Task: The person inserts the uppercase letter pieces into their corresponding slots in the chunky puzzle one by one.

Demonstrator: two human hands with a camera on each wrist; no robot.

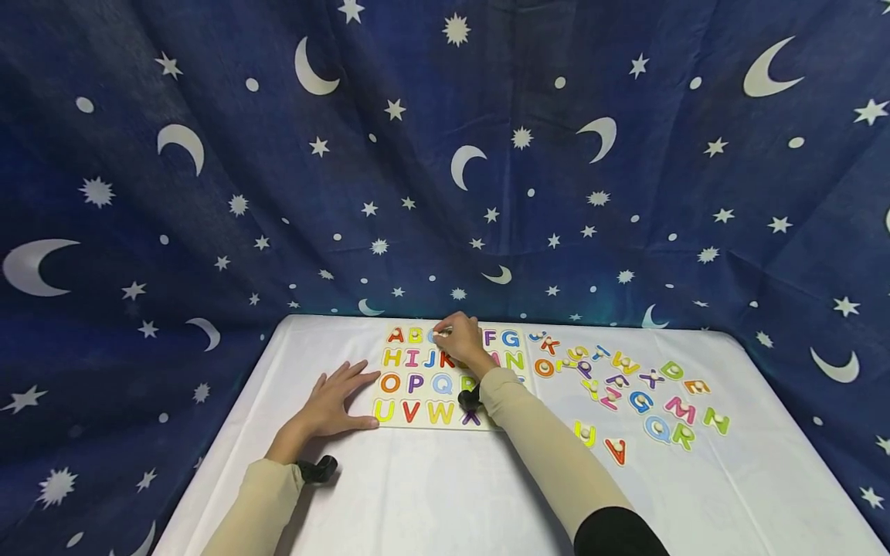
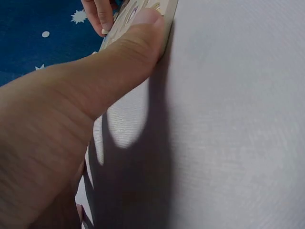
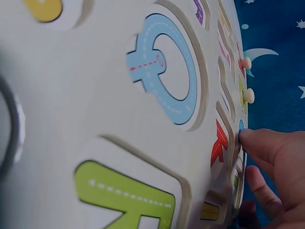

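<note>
the blue letter c piece (image 1: 432, 337) lies in the far row of the alphabet board (image 1: 424, 426), just right of the letter b piece (image 1: 415, 334). the right hand (image 1: 460, 340) is at it, thumb and fingertips pinching it; whether it sits flush is hidden. the board's long axis runs left to right. the left hand (image 1: 337, 401), fingers spread, rests at the left edge, thumb on the near left corner, well apart from that piece. loose letters (image 1: 640, 402) lie to the right.

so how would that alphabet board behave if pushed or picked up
The board likely stays stiff: its edge looks straight and solid. Lying flat on white cloth, it would probably slide, not tip. The recesses look shallow, so the seated A might drop out if tilted.
</note>
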